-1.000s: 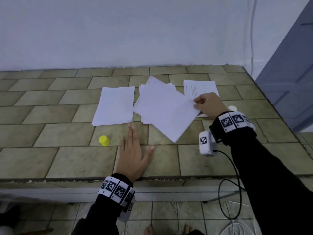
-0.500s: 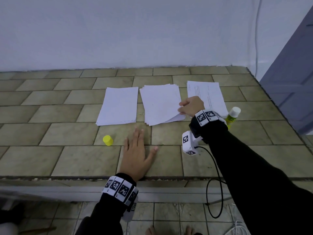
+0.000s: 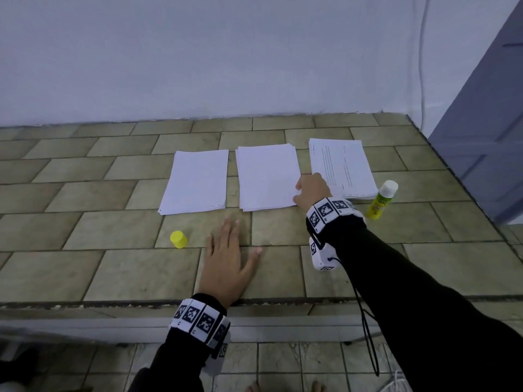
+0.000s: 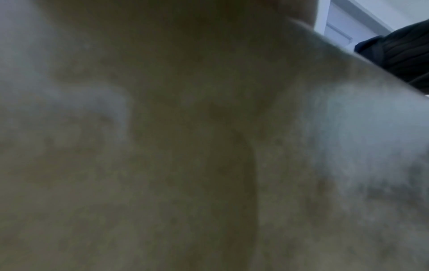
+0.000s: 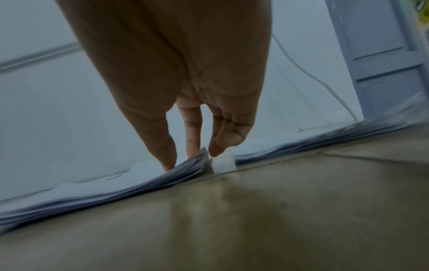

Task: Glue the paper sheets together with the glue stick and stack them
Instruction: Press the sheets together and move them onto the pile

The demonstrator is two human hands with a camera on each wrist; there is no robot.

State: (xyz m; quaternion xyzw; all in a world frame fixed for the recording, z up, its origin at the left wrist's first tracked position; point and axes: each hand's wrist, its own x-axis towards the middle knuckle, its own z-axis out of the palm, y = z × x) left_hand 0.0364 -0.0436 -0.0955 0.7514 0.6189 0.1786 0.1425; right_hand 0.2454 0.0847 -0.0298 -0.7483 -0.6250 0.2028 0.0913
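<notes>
Three white paper piles lie side by side on the tiled ledge: a left pile [image 3: 195,181], a middle pile [image 3: 267,176] and a printed right pile [image 3: 342,165]. My right hand [image 3: 297,191] is at the middle pile's near right corner. In the right wrist view the thumb [image 5: 166,157] lies on top and the index finger [image 5: 192,146] backs the slightly lifted corner [image 5: 197,161], pinching it. The uncapped glue stick [image 3: 382,199] stands upright right of that wrist. Its yellow cap [image 3: 178,239] lies beside my left hand [image 3: 226,250], which rests flat on the tiles and holds nothing.
The ledge [image 3: 85,264] ends at a white wall behind and drops off at its front edge [image 3: 113,304]. A blue-grey door [image 3: 481,137] stands at the right. A black cable [image 3: 365,321] hangs from the right wrist. The left wrist view is blurred and shows only tile.
My right hand has turned the skewed sheets and laid them squarely on the middle pile, moving left and nearer. The glue stick is now uncovered. The left hand has stayed flat.
</notes>
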